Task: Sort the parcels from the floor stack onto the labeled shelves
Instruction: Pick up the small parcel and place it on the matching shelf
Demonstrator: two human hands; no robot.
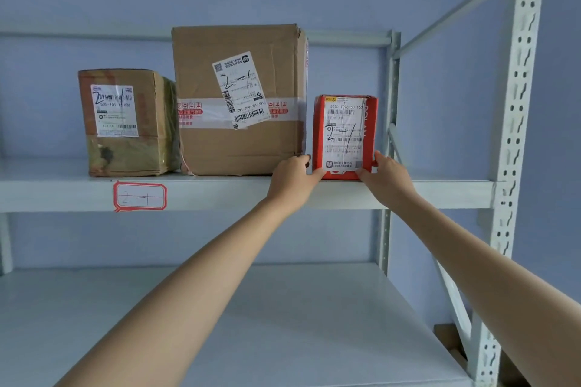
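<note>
- Brown cardboard first: the small taped box [124, 122] stands farthest left of the red parcel [345, 137] on the upper shelf [220, 195], above the shelf's red-bordered label [140, 196].
- The large brown box [239, 100] stands just left of the red parcel.
- Your left hand [294, 181] grips the red parcel's lower left corner.
- The red parcel stands upright on the shelf, marked "2-1".
- Your right hand [388, 181] grips its lower right corner.
</note>
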